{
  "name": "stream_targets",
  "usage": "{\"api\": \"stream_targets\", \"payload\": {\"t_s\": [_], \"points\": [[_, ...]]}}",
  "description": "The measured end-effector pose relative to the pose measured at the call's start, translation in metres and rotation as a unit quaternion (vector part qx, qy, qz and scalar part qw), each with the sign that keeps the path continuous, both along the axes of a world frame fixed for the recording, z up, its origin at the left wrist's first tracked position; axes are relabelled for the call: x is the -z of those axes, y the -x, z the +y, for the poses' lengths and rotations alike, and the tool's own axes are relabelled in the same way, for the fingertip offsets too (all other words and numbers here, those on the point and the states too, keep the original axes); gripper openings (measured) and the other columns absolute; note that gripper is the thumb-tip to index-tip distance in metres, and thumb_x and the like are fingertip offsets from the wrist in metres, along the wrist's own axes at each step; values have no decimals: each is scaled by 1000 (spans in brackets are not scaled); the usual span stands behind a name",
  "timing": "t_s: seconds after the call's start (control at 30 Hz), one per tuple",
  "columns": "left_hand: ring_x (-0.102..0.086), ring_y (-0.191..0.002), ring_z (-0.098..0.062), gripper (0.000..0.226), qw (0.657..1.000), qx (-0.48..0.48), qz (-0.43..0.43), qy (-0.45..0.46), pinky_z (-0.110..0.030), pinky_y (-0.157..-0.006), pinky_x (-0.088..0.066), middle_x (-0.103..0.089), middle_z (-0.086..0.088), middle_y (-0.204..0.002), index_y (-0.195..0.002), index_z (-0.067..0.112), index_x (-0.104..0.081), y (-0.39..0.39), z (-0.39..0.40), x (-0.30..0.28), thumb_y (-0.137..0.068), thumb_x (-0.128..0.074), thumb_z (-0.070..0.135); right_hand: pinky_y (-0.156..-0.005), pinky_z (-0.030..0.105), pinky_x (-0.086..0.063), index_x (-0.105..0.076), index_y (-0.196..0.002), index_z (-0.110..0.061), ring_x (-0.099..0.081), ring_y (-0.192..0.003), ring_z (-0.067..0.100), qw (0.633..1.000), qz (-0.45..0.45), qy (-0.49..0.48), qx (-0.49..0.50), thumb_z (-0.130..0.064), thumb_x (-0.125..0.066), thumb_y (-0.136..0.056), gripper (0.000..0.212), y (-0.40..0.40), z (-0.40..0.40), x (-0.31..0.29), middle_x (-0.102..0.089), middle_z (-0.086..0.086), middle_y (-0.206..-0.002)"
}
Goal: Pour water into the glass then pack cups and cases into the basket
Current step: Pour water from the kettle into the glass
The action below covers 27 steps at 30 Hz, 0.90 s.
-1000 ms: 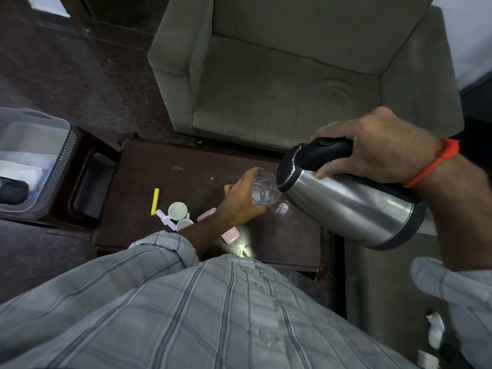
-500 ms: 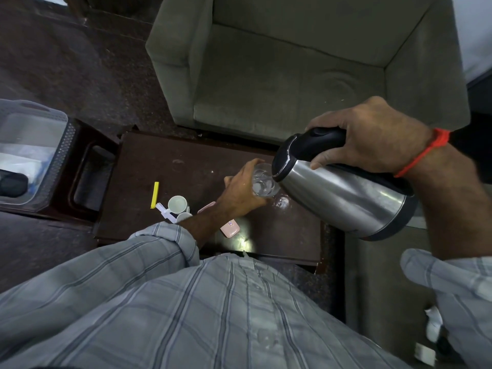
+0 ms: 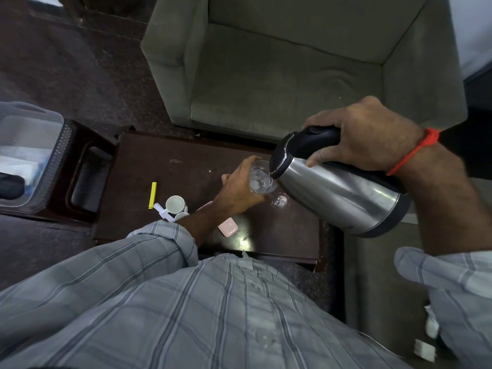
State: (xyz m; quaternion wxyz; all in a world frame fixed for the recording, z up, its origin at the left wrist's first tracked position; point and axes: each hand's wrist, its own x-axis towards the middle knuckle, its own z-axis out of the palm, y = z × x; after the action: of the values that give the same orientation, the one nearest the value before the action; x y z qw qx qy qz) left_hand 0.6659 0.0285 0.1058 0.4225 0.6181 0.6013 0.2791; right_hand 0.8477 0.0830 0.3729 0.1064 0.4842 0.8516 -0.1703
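My left hand grips a clear glass above the dark low table; water shows inside it. My right hand holds the black handle of a steel kettle, tilted with its spout at the glass rim. Two small white cups stand near the table's front left, one partly hidden by my sleeve. A pink case lies at the front edge by my forearm; another pink case is mostly hidden under it. The grey mesh basket sits at the far left.
A yellow stick and a small white piece lie by the cups. A grey-green armchair stands just behind the table. The basket rests on a dark wooden stand and holds a black object and white cloth.
Kettle and glass stay together, tilted the same way; both have drifted slightly up in view as my head moved. The water level in the glass looks a little higher.
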Motion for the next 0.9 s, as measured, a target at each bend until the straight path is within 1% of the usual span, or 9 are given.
{"api": "stream_targets", "payload": {"t_s": [0.1,0.17,0.3,0.4,0.53,0.63,0.7,0.8,0.9], "points": [[-49,-121,7,101,1000,3,-4,-2,-38,-103,-26,-58,21,-138,-144,37,-36,0,0,0,-60,-88,57,-89,46,-57,-65,-117,-32,-68,-99,26,1000,2,-3,0,-70,-71,-67,62,-1,-2,2,-76,-5,-103],[-48,-122,8,100,1000,6,-3,0,-38,-104,-27,-57,23,-137,-143,38,-36,0,1,-1,-60,-88,59,-89,45,-57,-66,-116,-31,-68,-98,26,1000,1,-6,-6,-66,-73,-69,59,-2,-3,4,-76,-4,-102],[-53,-128,0,99,1000,2,3,3,-38,-103,-26,-58,22,-138,-143,38,-36,0,3,1,-61,-86,61,-88,46,-57,-65,-116,-32,-68,-98,24,1000,-6,6,-5,-66,-74,-69,58,-2,-3,5,-76,-6,-102],[-55,-130,-5,101,1000,7,7,10,-43,-108,-28,-59,17,-140,-145,35,-37,2,4,6,-61,-91,54,-88,45,-57,-64,-117,-34,-68,-100,24,1000,-7,9,-3,-69,-71,-68,61,-1,-2,4,-75,-6,-104],[-54,-130,-5,102,1000,9,11,21,-44,-108,-29,-58,18,-141,-145,37,-35,3,3,11,-59,-88,57,-89,45,-56,-63,-118,-34,-67,-101,25,1000,-18,11,-9,-67,-74,-71,58,-2,-1,3,-75,-6,-105],[-53,-131,-5,104,999,12,14,26,-39,-103,-27,-57,18,-141,-144,37,-34,4,1,16,-57,-86,60,-90,45,-56,-64,-117,-35,-67,-102,25,999,-22,19,-12,-66,-73,-72,56,-1,0,1,-75,-7,-105],[-54,-132,-5,102,999,10,18,28,-38,-102,-27,-57,18,-141,-145,36,-34,5,1,19,-60,-90,54,-91,46,-56,-63,-119,-36,-67,-105,26,999,-27,23,-13,-67,-73,-71,58,0,1,-1,-75,-6,-107],[-53,-133,-6,102,999,8,27,33,-40,-104,-28,-56,18,-143,-147,33,-36,6,1,23,-63,-93,47,-91,46,-56,-64,-119,-35,-67,-104,26,999,-29,27,-13,-65,-74,-71,57,0,2,-2,-75,-6,-107],[-53,-134,-8,103,999,3,24,43,-36,-101,-24,-57,16,-143,-148,31,-36,7,2,25,-64,-94,44,-92,45,-56,-65,-118,-34,-67,-105,26,999,-30,28,-12,-66,-74,-70,58,2,3,-2,-75,-5,-107]]}}
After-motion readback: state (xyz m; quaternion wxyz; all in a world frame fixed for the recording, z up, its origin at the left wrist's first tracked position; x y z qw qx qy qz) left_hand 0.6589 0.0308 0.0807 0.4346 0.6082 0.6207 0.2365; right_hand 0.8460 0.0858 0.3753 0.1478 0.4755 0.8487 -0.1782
